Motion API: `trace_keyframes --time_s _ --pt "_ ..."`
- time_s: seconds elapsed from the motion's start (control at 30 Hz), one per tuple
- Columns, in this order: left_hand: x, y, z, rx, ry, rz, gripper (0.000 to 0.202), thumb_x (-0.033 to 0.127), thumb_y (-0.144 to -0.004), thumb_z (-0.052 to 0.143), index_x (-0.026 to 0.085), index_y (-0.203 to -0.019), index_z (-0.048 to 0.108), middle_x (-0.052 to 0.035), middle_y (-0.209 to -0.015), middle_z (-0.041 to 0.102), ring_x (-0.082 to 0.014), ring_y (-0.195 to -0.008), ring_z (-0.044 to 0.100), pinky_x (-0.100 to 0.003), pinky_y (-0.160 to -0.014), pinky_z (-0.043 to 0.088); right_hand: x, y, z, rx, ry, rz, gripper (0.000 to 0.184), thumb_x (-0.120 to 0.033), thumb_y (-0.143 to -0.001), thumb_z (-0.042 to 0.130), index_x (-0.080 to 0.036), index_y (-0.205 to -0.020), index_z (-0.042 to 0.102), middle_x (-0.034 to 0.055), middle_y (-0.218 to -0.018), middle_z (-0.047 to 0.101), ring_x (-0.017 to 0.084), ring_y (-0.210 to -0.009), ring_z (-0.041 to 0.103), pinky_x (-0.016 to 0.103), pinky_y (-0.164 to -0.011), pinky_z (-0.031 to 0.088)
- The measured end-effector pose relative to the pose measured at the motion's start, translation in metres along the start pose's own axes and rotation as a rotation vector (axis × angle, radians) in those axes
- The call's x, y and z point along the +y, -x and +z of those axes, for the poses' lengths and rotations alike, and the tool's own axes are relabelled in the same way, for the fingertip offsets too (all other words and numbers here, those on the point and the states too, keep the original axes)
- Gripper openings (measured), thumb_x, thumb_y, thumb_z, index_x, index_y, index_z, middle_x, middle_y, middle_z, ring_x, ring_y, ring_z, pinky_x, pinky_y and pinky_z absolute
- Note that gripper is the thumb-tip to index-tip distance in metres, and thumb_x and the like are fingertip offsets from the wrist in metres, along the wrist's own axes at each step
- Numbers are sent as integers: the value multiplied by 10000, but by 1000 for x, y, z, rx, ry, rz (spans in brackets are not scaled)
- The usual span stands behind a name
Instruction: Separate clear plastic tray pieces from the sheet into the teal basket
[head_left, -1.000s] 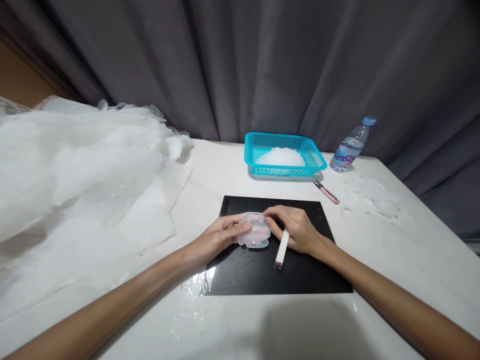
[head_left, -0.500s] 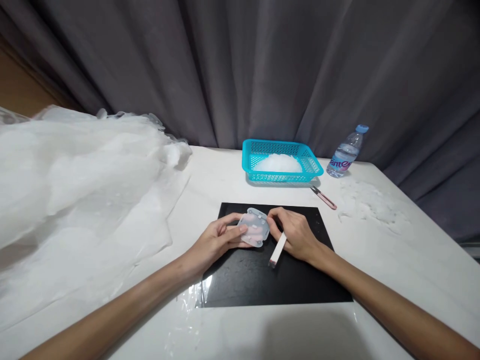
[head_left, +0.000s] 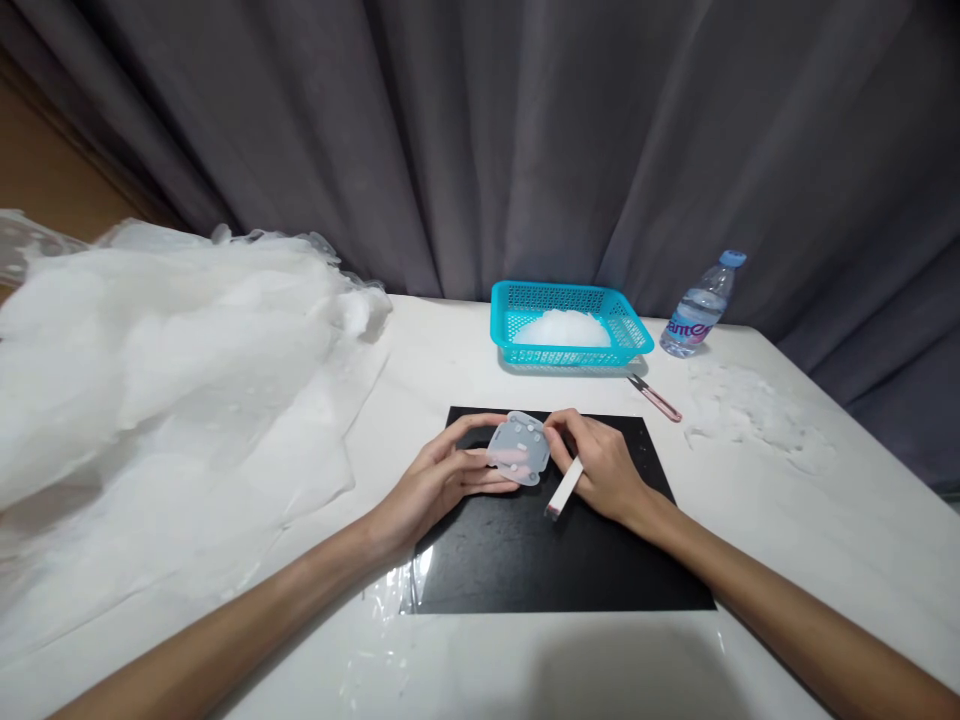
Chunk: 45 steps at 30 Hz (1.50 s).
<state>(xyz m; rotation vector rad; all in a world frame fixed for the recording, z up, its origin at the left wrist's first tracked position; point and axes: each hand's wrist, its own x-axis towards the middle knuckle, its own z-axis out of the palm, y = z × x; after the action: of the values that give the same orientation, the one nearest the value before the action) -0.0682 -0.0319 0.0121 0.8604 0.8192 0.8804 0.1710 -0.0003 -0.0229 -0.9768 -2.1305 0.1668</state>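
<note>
A small translucent plastic piece [head_left: 519, 448] with several pale dots is held tilted above a black mat [head_left: 525, 550] on the white table. My left hand [head_left: 442, 480] grips its left edge with closed fingers. My right hand [head_left: 600, 462] pinches its right edge with the fingertips. A white stick-shaped tool with a dark tip [head_left: 563, 489] is tucked in the same hand and points down toward the mat.
A turquoise basket [head_left: 568, 344] with white pieces stands behind the mat. Pink-handled snips [head_left: 655, 396] lie to its right, near a water bottle [head_left: 700, 308] and white scraps [head_left: 757, 420]. A heap of white sheer fabric [head_left: 165, 360] covers the left. Grey curtain behind.
Both hands have lifted and tilted the translucent piece a little off the mat and turned it. The tool in the right hand has swung with it.
</note>
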Motion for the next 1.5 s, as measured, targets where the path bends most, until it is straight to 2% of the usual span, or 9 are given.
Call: trace_keyframes --time_s 0.07,0.17,0.27,0.47,0.83,1.1,1.5 --pt "1 1 2 1 0 9 405 191 -937 690 215 -1337 636 -127 -1154 816 -322 -1102 782 -488 -1074 551 0 0 0 41 15 22 81 -220 -1076 509 -199 -1091 586 57 -870 734 203 -745 697 320 -704 514" --pt "2 1 4 -3 3 13 400 200 -936 727 211 -1326 637 -130 -1154 817 -319 -1115 779 -493 -1091 539 0 1 -1 64 -6 21 162 -216 -1065 515 -196 -1209 585 63 -904 743 214 -784 702 346 -750 540" --pt "1 0 3 7 17 18 398 208 -933 745 213 -1317 641 -128 -1173 813 -322 -1119 779 -499 -1101 534 -1 1 -3 31 -29 -30 281 -170 -1021 525 -197 -1298 561 73 -954 750 241 -846 695 386 -800 557" --pt "0 -1 -1 44 22 50 448 200 -932 754 215 -1349 593 -112 -1148 813 -304 -1115 782 -483 -1104 548 -2 -1 -7 -87 -71 -136 523 -134 -921 600 -180 -1431 493 134 -1176 702 292 -993 641 472 -897 555" --pt "2 -2 2 72 -5 70 465 222 -945 740 204 -1372 556 -118 -1133 815 -322 -1118 782 -486 -1109 552 5 1 -3 -68 -194 -19 472 -166 -924 706 -211 -1365 545 99 -1121 677 265 -971 606 438 -888 544" --pt "-3 -2 -3 12 -71 125 601 217 -891 823 224 -1413 525 -137 -1227 793 -317 -1163 762 -492 -1103 557 6 0 -2 -79 -218 -21 542 -173 -920 714 -201 -1428 527 91 -1109 656 254 -964 602 421 -887 539" --pt "-9 -3 -6 2 -131 177 571 212 -918 810 210 -1402 508 -130 -1211 799 -278 -1103 790 -431 -1048 605 7 0 -1 -61 -232 -41 480 -154 -876 730 -205 -1327 574 81 -1062 655 261 -979 620 418 -885 542"
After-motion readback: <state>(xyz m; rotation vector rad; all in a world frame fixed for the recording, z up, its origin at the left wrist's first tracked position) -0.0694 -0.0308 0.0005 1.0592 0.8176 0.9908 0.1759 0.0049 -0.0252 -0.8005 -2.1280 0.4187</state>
